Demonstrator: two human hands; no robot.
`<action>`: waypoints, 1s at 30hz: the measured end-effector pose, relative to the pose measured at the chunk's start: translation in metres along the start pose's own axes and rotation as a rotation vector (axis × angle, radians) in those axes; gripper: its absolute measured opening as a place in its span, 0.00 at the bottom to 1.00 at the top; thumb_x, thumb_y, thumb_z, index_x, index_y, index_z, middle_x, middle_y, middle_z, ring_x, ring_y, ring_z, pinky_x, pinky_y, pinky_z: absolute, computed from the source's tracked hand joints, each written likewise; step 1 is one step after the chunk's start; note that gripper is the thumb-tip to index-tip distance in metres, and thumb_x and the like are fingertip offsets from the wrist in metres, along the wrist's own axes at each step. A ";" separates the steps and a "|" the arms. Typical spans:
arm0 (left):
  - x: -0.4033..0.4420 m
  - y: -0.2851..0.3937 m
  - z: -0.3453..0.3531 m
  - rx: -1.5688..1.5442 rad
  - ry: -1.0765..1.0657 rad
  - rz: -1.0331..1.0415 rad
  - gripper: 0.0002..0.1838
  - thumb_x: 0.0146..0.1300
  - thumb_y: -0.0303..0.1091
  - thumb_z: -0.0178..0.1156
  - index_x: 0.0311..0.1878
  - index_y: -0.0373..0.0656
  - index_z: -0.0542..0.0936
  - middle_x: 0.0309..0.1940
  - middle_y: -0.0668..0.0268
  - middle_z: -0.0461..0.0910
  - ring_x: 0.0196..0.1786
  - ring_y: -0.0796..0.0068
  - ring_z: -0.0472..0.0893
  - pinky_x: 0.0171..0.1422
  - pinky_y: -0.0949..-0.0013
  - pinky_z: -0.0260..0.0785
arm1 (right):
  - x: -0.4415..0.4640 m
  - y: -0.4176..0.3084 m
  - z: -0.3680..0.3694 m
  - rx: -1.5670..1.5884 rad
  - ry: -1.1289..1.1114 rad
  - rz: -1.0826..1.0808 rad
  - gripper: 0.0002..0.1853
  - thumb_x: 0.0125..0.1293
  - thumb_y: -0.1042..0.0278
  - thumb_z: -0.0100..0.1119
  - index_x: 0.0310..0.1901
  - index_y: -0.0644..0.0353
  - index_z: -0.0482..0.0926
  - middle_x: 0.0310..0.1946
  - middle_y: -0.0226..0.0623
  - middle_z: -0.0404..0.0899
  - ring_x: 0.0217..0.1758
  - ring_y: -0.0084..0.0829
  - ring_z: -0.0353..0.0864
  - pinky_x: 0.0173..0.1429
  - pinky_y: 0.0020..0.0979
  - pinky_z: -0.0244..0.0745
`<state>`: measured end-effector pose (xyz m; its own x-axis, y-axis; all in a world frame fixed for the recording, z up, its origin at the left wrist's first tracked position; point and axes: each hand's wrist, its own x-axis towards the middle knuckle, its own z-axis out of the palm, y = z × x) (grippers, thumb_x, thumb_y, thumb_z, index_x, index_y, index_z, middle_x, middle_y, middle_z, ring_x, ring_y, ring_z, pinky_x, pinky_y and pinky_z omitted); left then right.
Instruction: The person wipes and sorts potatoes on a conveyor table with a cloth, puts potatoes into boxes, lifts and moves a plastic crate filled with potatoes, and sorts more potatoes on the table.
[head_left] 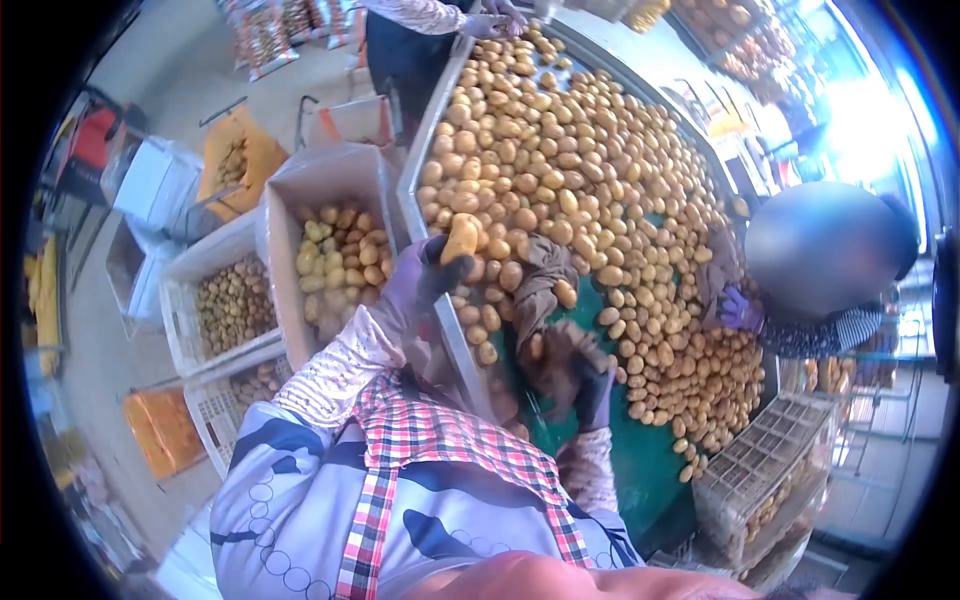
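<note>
My left hand [428, 275], in a purple and dark glove, is closed around a large yellowish potato [461, 240] at the left metal rim of the sorting table. In a similar glove, my right hand [592, 388] grips a crumpled brown cloth [548, 275] that trails over the green table surface [585, 318]; motion blurs its near end and the fingers. Many loose potatoes [560, 150] cover the table beyond both hands. Several more lie between the cloth and the left rim.
Left of the table stand a lined cardboard box [285, 235] of potatoes and a white crate [180, 315] of smaller ones. A co-worker's purple-gloved hand [740, 310] rests beside potatoes at right; another person's hands [495, 22] reach the far end. Stacked crates [765, 440] stand at lower right.
</note>
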<state>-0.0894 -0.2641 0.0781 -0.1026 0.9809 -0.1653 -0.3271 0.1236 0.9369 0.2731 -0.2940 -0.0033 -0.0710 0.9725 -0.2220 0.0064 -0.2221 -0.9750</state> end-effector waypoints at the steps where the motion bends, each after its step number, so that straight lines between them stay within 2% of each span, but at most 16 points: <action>1: -0.006 0.004 -0.007 -0.309 -0.054 -0.157 0.28 0.56 0.44 0.71 0.55 0.38 0.75 0.40 0.68 0.79 0.39 0.79 0.78 0.44 0.72 0.74 | -0.003 0.048 -0.005 -0.184 -0.006 -0.106 0.12 0.60 0.75 0.58 0.45 0.68 0.80 0.42 0.35 0.82 0.44 0.26 0.80 0.51 0.28 0.75; 2: -0.013 0.006 -0.015 -0.619 -0.113 -0.309 0.29 0.57 0.46 0.70 0.55 0.39 0.74 0.39 0.67 0.79 0.38 0.79 0.78 0.41 0.71 0.74 | -0.004 0.084 0.001 -0.362 -0.012 -0.215 0.11 0.60 0.75 0.59 0.43 0.68 0.80 0.41 0.34 0.82 0.43 0.27 0.80 0.52 0.28 0.75; 3: -0.025 0.003 -0.018 -0.755 -0.125 -0.259 0.26 0.67 0.49 0.58 0.58 0.39 0.71 0.39 0.67 0.77 0.35 0.77 0.76 0.38 0.71 0.73 | -0.005 0.066 0.033 -0.336 -0.020 -0.231 0.10 0.59 0.75 0.59 0.42 0.68 0.80 0.40 0.34 0.82 0.43 0.26 0.79 0.51 0.28 0.74; 4: -0.031 0.001 -0.023 -0.661 -0.091 -0.209 0.25 0.69 0.50 0.55 0.58 0.39 0.71 0.40 0.67 0.77 0.34 0.77 0.76 0.38 0.70 0.73 | 0.001 0.041 0.066 -0.309 -0.029 -0.243 0.09 0.59 0.75 0.60 0.41 0.67 0.80 0.40 0.34 0.82 0.43 0.26 0.79 0.50 0.28 0.74; 5: -0.037 0.000 -0.027 -0.566 -0.054 -0.161 0.25 0.70 0.51 0.51 0.59 0.39 0.70 0.41 0.66 0.77 0.34 0.76 0.76 0.38 0.70 0.73 | 0.019 0.036 0.070 -0.378 -0.073 -0.128 0.10 0.59 0.74 0.60 0.41 0.68 0.80 0.40 0.36 0.81 0.42 0.25 0.77 0.48 0.28 0.73; 7: -0.049 0.008 -0.034 -1.012 0.010 -0.352 0.32 0.66 0.62 0.49 0.55 0.40 0.73 0.32 0.67 0.75 0.30 0.72 0.76 0.32 0.72 0.70 | 0.058 0.010 0.084 -0.641 -0.115 -0.389 0.08 0.62 0.72 0.56 0.38 0.67 0.81 0.32 0.34 0.80 0.36 0.25 0.76 0.44 0.29 0.74; 8: -0.062 0.007 -0.045 -1.051 -0.165 -0.319 0.29 0.66 0.58 0.53 0.55 0.40 0.73 0.34 0.66 0.75 0.33 0.70 0.77 0.36 0.70 0.73 | 0.078 -0.003 0.091 -0.765 -0.110 -0.526 0.09 0.64 0.71 0.54 0.36 0.66 0.81 0.28 0.33 0.80 0.33 0.25 0.76 0.43 0.29 0.74; 11: -0.111 -0.007 -0.063 -0.752 0.116 -0.212 0.26 0.64 0.51 0.60 0.57 0.43 0.73 0.36 0.67 0.76 0.34 0.75 0.77 0.36 0.71 0.71 | 0.095 -0.001 0.082 -0.912 -0.217 -0.422 0.13 0.59 0.77 0.53 0.44 0.62 0.82 0.45 0.48 0.82 0.49 0.42 0.81 0.52 0.35 0.76; 12: -0.129 -0.008 -0.069 -0.639 0.203 -0.183 0.25 0.63 0.50 0.60 0.57 0.43 0.73 0.36 0.68 0.76 0.34 0.76 0.77 0.36 0.71 0.71 | 0.083 -0.015 0.087 -0.938 -0.229 -0.600 0.15 0.58 0.79 0.52 0.46 0.61 0.82 0.46 0.50 0.81 0.51 0.44 0.81 0.54 0.35 0.76; 15: -0.172 -0.020 -0.087 -0.343 0.444 -0.090 0.24 0.63 0.47 0.62 0.56 0.42 0.74 0.37 0.70 0.75 0.36 0.79 0.76 0.37 0.74 0.68 | 0.060 -0.017 0.095 -1.134 -0.162 -0.794 0.14 0.65 0.78 0.51 0.50 0.64 0.79 0.49 0.45 0.80 0.49 0.40 0.81 0.52 0.34 0.76; 16: -0.182 -0.022 -0.089 -0.261 0.521 -0.030 0.23 0.62 0.46 0.63 0.55 0.42 0.75 0.37 0.72 0.75 0.38 0.81 0.74 0.38 0.76 0.67 | 0.059 -0.013 0.095 -1.100 -0.157 -0.777 0.14 0.64 0.78 0.51 0.50 0.65 0.79 0.49 0.45 0.80 0.49 0.41 0.81 0.52 0.34 0.77; 19: -0.205 -0.022 -0.097 -0.399 0.551 -0.120 0.23 0.64 0.50 0.60 0.51 0.40 0.77 0.35 0.66 0.78 0.34 0.75 0.78 0.38 0.74 0.71 | 0.057 -0.002 0.095 -0.965 -0.116 -0.680 0.15 0.61 0.81 0.52 0.49 0.65 0.79 0.48 0.46 0.80 0.49 0.43 0.81 0.51 0.34 0.77; 21: -0.203 -0.040 -0.103 -0.464 0.618 -0.157 0.23 0.66 0.52 0.58 0.48 0.39 0.77 0.31 0.64 0.78 0.29 0.73 0.78 0.34 0.72 0.71 | 0.052 -0.006 0.094 -1.010 -0.146 -0.667 0.16 0.62 0.81 0.50 0.50 0.63 0.80 0.49 0.49 0.80 0.52 0.45 0.80 0.55 0.36 0.75; 23: -0.199 -0.050 -0.111 -0.495 0.569 -0.142 0.23 0.66 0.53 0.57 0.49 0.41 0.77 0.35 0.68 0.77 0.30 0.75 0.76 0.35 0.73 0.68 | 0.050 -0.008 0.091 -1.080 -0.155 -0.737 0.14 0.65 0.77 0.49 0.51 0.64 0.79 0.48 0.50 0.80 0.53 0.45 0.79 0.57 0.36 0.74; 27: -0.185 -0.040 -0.103 -0.477 0.613 -0.063 0.23 0.67 0.49 0.55 0.57 0.43 0.75 0.39 0.67 0.76 0.35 0.75 0.76 0.39 0.72 0.70 | 0.024 -0.022 0.100 -0.688 -0.042 -0.271 0.15 0.69 0.69 0.50 0.52 0.69 0.77 0.48 0.47 0.81 0.50 0.39 0.79 0.56 0.33 0.72; 30: -0.174 -0.045 -0.108 -0.560 0.627 -0.034 0.23 0.67 0.46 0.55 0.60 0.44 0.73 0.42 0.65 0.77 0.38 0.72 0.78 0.42 0.70 0.73 | 0.013 -0.024 0.104 -0.458 -0.058 -0.256 0.15 0.69 0.68 0.51 0.52 0.68 0.77 0.47 0.45 0.81 0.48 0.36 0.79 0.54 0.32 0.73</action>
<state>-0.1584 -0.4564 0.0315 -0.5326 0.6925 -0.4866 -0.7407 -0.1033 0.6638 0.1683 -0.2836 0.0180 -0.1828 0.9831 0.0125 0.4155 0.0888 -0.9053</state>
